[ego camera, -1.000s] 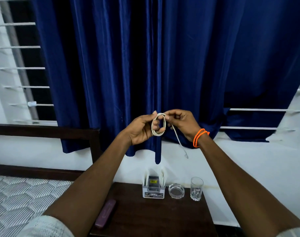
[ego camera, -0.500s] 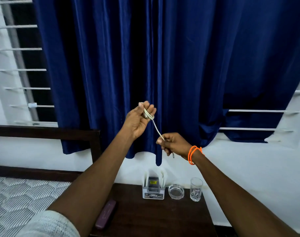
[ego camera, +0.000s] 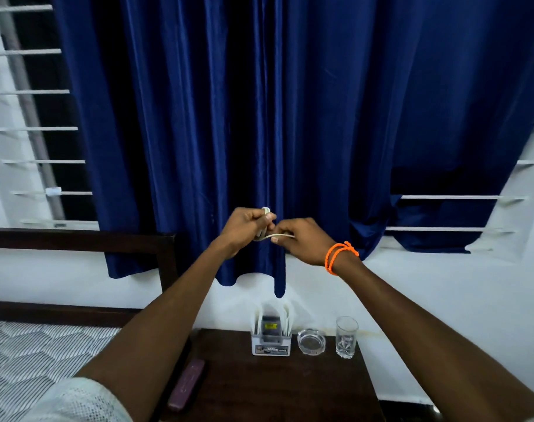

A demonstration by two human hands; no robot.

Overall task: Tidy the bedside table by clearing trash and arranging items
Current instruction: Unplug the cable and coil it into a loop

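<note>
holder [ego camera: 270, 348] with papers, perhaps; glass [ego camera: 346, 336] beside

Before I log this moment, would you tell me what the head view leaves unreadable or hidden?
- White cable: most of its coil is hidden inside the left hand; its end is covered by the right hand.
- Label on the small holder: too small and blurred to read.
- Items standing in the holder: too soft to identify.
- Bedside table: its front is cut off by the bottom edge.
- Purple case: partly hidden behind the left forearm.
</note>
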